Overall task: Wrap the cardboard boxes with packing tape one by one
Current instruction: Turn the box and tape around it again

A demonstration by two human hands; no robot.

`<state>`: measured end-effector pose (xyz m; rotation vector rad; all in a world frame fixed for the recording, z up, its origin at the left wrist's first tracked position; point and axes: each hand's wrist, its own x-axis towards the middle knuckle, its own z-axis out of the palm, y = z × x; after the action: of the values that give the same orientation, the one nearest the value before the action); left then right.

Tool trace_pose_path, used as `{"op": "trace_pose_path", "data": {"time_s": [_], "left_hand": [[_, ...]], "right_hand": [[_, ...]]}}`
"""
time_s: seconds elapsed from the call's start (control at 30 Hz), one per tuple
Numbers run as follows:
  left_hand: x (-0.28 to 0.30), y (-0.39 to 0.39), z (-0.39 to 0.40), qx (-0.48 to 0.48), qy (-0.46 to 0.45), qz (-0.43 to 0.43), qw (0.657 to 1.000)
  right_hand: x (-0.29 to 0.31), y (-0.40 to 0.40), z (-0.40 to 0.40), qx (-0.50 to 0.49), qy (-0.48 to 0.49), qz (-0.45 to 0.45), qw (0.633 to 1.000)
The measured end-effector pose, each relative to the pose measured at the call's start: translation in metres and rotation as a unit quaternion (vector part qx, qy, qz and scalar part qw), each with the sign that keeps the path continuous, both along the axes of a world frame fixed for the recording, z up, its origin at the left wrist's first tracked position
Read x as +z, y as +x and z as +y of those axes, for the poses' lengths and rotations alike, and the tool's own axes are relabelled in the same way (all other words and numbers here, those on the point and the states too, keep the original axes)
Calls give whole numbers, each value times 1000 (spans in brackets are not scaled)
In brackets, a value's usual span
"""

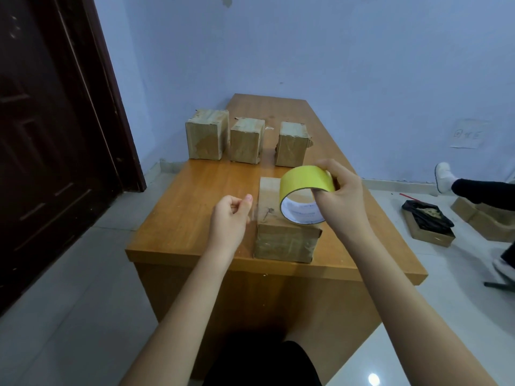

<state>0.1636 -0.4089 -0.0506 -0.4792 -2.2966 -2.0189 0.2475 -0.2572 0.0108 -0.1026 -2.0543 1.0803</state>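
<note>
Right hand (341,195) grips yellow tape roll (305,188) at frame centre; left hand (231,215) pinches clear tape end, stretched over nearest box (284,232) on table (195,207). Risk: slack strip folds, sticks to itself. 3 boxes (246,140) wait above centre.

my right hand (341,196) grips tape roll (305,195) above near box (285,232) | my left hand (231,215) pinches clear tape end | three boxes (247,140) behind on table (189,218)
</note>
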Motion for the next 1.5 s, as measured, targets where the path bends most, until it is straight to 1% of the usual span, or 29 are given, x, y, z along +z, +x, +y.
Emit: {"op": "trace_pose_path", "data": {"time_s": [0.13,0.4,0.6,0.67,0.83,0.9,1.0,1.03,1.07,1.13,1.2,1.23,1.27,1.3,1.33,1.37,1.4,1.43,1.5], "left_hand": [[-5,-2,0,-6,8,5,1000],[-11,-6,6,-15,9,-16,1000],[-16,-5,12,-1,-20,-37,999],[-17,-3,15,5,-27,-43,999],[-26,1,19,13,-14,-36,999],[-29,1,20,11,-19,-67,997],[-36,4,21,11,-38,-145,989],[-36,6,21,16,-41,-154,987],[-36,9,20,25,-45,-145,988],[-29,15,14,55,-52,-81,994],[-18,24,8,77,-64,41,994],[-12,30,6,69,-85,113,988],[-7,36,5,49,-134,186,972],[-5,41,6,27,-205,250,946],[-6,45,7,9,-280,300,912],[-7,48,7,-3,-339,329,881],[-9,49,7,-5,-373,340,863],[-9,48,7,0,-381,343,859],[-9,46,7,5,-368,351,861]], "right_hand": [[0,-3,2,-1,24,-4,1000],[-1,-5,4,-20,81,-33,996],[6,-11,0,-48,158,-78,983],[6,-12,1,-54,157,-86,982],[4,-14,3,-61,130,-80,986],[3,-15,2,-61,132,-79,986],[3,-15,1,-67,139,-73,985],[3,-15,1,-68,141,-72,985],[2,-14,1,-69,140,-71,985],[2,-14,2,-71,139,-72,985],[2,-14,3,-74,138,-75,985],[2,-14,3,-75,137,-75,985],[2,-15,3,-76,136,-76,985],[2,-15,2,-76,134,-77,985],[3,-15,2,-76,133,-78,985],[3,-14,2,-76,133,-80,985],[3,-13,2,-74,133,-81,985],[3,-12,3,-72,131,-84,985],[2,-9,6,-62,129,-97,985]]}}
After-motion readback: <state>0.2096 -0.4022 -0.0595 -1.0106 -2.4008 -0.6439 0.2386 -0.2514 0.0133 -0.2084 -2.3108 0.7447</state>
